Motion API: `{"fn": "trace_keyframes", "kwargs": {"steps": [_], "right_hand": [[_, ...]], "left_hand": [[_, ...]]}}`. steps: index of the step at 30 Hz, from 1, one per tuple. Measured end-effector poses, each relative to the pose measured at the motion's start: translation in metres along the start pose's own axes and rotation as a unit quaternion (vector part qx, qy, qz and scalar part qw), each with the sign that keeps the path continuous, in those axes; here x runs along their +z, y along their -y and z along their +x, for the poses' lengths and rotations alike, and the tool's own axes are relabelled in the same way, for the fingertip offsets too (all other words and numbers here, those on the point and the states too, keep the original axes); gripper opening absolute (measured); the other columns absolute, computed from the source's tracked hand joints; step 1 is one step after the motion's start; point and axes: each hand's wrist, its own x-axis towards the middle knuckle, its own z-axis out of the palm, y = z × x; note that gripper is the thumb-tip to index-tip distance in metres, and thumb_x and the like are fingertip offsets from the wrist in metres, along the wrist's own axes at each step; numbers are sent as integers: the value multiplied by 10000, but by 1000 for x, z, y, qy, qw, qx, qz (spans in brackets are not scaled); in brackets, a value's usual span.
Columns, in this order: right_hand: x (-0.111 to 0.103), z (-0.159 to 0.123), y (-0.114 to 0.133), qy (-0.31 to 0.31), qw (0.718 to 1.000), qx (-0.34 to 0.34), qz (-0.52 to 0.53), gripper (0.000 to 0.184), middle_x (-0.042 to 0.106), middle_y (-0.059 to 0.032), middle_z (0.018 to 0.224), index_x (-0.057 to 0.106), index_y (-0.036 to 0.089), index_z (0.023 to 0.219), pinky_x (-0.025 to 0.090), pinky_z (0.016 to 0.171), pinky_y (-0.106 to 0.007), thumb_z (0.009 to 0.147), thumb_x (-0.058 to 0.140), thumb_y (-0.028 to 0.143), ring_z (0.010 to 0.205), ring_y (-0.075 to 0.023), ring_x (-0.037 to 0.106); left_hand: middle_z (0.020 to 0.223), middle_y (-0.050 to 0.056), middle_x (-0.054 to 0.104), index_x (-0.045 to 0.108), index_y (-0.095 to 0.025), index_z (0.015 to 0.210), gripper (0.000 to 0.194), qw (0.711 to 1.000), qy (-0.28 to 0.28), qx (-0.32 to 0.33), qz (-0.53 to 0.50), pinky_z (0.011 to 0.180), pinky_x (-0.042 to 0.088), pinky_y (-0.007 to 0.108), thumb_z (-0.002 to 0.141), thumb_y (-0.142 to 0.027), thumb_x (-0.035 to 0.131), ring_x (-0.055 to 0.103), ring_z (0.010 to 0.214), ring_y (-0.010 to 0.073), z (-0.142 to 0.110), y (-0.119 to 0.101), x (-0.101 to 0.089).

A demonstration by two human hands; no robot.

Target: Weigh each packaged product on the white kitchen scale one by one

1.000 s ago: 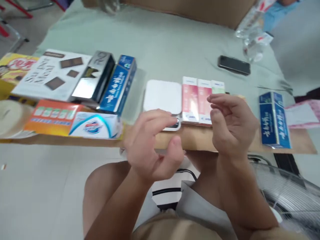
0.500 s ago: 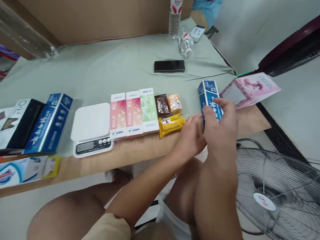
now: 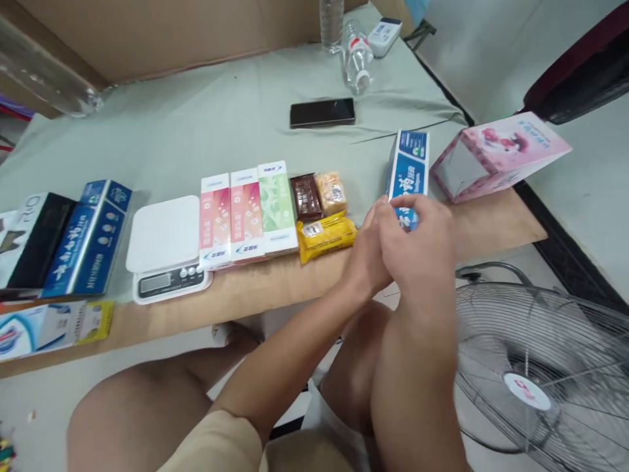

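Note:
A blue toothpaste box (image 3: 411, 174) stands tilted at the table's front edge, its far end pointing away from me. My right hand (image 3: 422, 239) is curled over its near end, with thumb and index finger bent against the box. Pressed up beside it on the left, my left hand (image 3: 368, 255) has its fingers closed at the same near end; the fingertips are partly hidden by my right hand. Just left of my hands lie a yellow wrapped snack (image 3: 327, 237), a dark brown packet (image 3: 307, 196) and a small orange-yellow packet (image 3: 331, 191).
A pink box (image 3: 511, 154) stands to the right, above a floor fan (image 3: 528, 373). Leftward are a green-and-white box (image 3: 278, 206), two pink-and-white boxes (image 3: 215, 219), a kitchen scale (image 3: 164, 236) and another blue box (image 3: 93, 239). A phone (image 3: 322, 113) and bottles (image 3: 358, 62) lie farther back.
My right hand has moved down and left over the toothpaste box, closing up against my left hand. The box has turned slightly more upright. The view has shifted a little.

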Motion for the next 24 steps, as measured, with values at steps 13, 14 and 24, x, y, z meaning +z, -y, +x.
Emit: {"fn": "trace_keyframes", "kwargs": {"steps": [13,14,24], "right_hand": [[82,-117,87,258,882,-308,247,309,613,-130,1545,783,231,1125,497,1190,-514,897,634,378,1450,-309,578],[95,-130,94,288,870,-314,247,322,615,-134,1544,791,227,1127,495,1193,-511,893,632,383,1458,-310,572],[151,-180,123,352,875,-283,175,403,565,-158,1575,799,235,1193,482,1188,-557,890,635,444,1485,-332,541]], "left_hand": [[1681,109,443,530,-274,1508,484,961,-200,97,163,1315,364,483,1063,-463,502,377,1597,303,-97,-31,-235],[1674,113,453,550,-270,1490,465,958,-224,77,164,1296,396,471,1061,-444,511,408,1581,298,-109,-28,-253],[1663,125,467,525,-245,1490,444,968,-206,7,144,1301,376,462,1057,-313,454,411,1580,259,-139,1,-329]]}}
